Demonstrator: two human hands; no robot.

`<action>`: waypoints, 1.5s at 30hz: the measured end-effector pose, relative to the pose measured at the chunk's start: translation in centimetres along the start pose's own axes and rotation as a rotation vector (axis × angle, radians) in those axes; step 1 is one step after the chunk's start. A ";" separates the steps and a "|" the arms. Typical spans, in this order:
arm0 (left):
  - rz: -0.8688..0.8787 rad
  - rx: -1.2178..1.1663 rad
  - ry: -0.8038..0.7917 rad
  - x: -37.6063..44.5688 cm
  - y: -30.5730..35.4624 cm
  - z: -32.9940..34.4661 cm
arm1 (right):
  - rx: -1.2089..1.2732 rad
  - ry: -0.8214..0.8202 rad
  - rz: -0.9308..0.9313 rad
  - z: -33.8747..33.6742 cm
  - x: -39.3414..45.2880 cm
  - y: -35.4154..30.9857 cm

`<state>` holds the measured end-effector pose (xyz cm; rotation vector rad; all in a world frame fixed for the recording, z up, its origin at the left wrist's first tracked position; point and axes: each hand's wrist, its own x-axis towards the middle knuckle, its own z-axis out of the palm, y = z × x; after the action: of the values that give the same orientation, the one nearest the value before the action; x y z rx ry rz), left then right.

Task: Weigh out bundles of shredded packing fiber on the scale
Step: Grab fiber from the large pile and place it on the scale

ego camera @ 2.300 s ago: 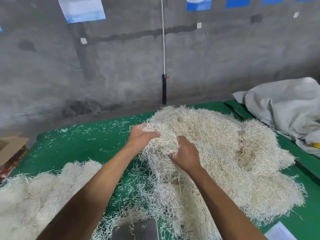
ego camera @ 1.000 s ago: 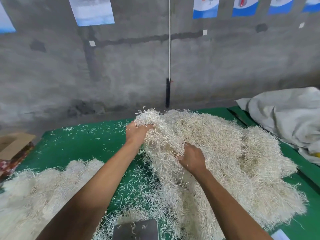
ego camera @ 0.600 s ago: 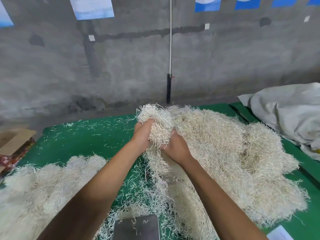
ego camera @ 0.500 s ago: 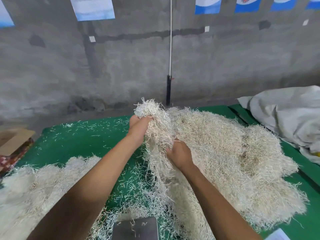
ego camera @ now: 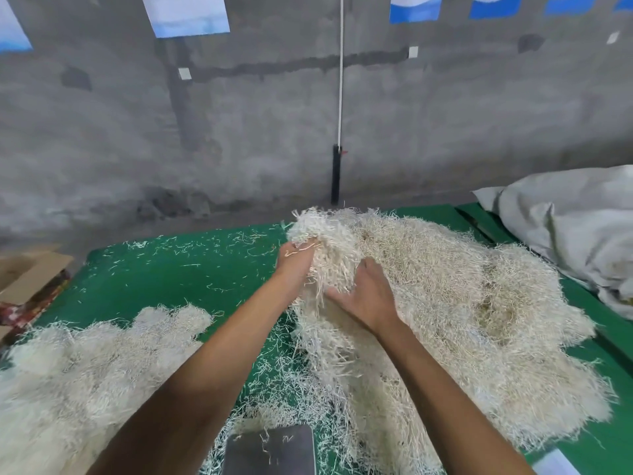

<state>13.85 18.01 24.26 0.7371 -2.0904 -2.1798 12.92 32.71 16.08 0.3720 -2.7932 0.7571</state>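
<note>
A big pile of pale shredded packing fiber [ego camera: 462, 313] covers the right half of the green table [ego camera: 164, 279]. My left hand [ego camera: 296, 265] grips the top of a bundle of fiber [ego camera: 329, 248] lifted from the pile's left edge. My right hand [ego camera: 368, 296] presses against the bundle's lower part, fingers curled into the strands, which trail down between both hands. The grey metal scale pan [ego camera: 270, 450] lies at the bottom centre, with a few loose strands on it. A second, flatter heap of fiber [ego camera: 85, 365] lies at the lower left.
A grey sack [ego camera: 575, 228] lies on the table's right end. A cardboard box [ego camera: 24, 272] stands off the left edge. A white paper [ego camera: 555, 464] shows at the bottom right. Loose strands litter the green surface. A concrete wall with a white pipe [ego camera: 340, 97] is behind.
Both hands have pulled a bundle up out of the pile's left edge. The right hand slid down the strands, then back up against the bundle below the left hand.
</note>
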 end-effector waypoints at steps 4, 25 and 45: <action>0.141 0.044 0.041 0.0 3.2 -0.1 | 0.287 -0.079 0.105 0.5 0.2 -1.5; 0.107 0.215 0.305 1.1 2.7 -6.4 | 0.111 -0.056 -0.027 2.5 -3.4 1.2; 0.578 1.112 -0.179 1.3 0.2 -9.4 | 0.174 0.042 0.106 2.8 -0.4 -1.6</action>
<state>15.92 8.79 24.16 -0.1263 -3.0088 -0.7159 13.31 29.98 14.34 0.2360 -2.7338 1.0241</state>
